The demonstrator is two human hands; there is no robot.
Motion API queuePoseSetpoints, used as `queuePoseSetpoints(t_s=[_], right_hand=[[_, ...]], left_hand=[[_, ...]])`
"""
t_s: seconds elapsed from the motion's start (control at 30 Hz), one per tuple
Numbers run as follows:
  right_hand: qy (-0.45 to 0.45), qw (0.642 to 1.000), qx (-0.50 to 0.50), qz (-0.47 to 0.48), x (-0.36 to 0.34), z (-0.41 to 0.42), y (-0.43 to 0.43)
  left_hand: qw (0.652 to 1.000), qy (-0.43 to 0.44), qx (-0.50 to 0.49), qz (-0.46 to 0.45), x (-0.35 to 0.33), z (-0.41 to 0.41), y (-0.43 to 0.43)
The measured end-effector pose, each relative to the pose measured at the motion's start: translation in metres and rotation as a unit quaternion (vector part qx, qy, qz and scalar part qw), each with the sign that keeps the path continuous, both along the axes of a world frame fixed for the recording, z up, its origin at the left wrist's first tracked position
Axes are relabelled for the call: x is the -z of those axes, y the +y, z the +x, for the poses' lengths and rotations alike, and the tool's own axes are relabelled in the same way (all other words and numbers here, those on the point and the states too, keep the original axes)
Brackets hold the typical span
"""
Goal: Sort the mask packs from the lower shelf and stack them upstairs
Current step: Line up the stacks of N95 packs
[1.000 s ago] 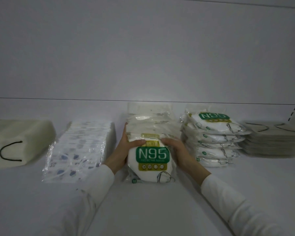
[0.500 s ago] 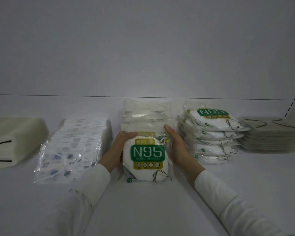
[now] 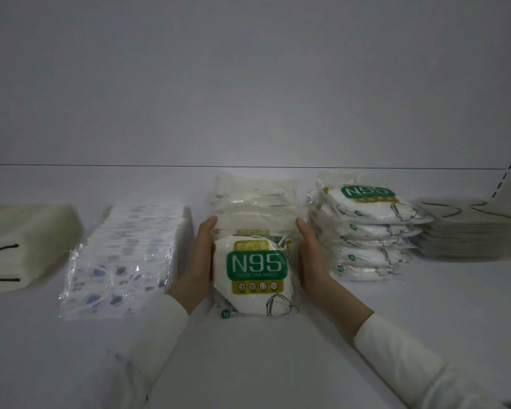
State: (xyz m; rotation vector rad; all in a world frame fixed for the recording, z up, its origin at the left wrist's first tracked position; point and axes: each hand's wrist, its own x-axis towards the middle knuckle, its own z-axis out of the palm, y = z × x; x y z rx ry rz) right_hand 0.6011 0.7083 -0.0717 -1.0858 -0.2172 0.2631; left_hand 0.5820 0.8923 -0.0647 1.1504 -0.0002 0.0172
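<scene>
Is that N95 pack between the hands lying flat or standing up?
Standing, tilted back: the N95 pack shows its printed face to the camera and leans on the row of packs behind.

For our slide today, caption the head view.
Left hand and right hand flank a row of white, green-labelled N95 mask packs on a white shelf.

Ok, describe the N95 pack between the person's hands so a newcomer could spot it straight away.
Look along the white shelf to the middle row of packs, flanked by the left hand and right hand. The front N95 pack heads that row. Unlike the neighbouring N95 stack, whose top label reads upside down, its green label reads upright toward the camera.
</scene>
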Motion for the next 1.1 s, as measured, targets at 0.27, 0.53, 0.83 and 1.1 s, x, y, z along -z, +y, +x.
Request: queuePoseSetpoints(t_s=[0.27, 0.53, 0.83, 1.1], right_hand=[[0.004, 0.999, -0.01, 0.036, -0.005, -0.009, 0.01], [0.01, 0.998, 0.069, -0.01, 0.018, 0.009, 0.018], [0.013, 0.999, 0.04, -0.032, 0.017, -0.001, 0.014], [-0.096, 0.988, 0.084, -0.088, 0.019, -0.003, -0.004]], left_hand=[[0.999, -0.03, -0.016, 0.012, -0.003, 0.0, -0.004], [0.999, -0.008, -0.026, 0.023, 0.004, -0.006, 0.001], [1.0, 0.004, 0.024, 0.012, 0.005, -0.007, -0.007], [0.996, -0.062, -0.033, 0.06, -0.001, -0.01, 0.0]])
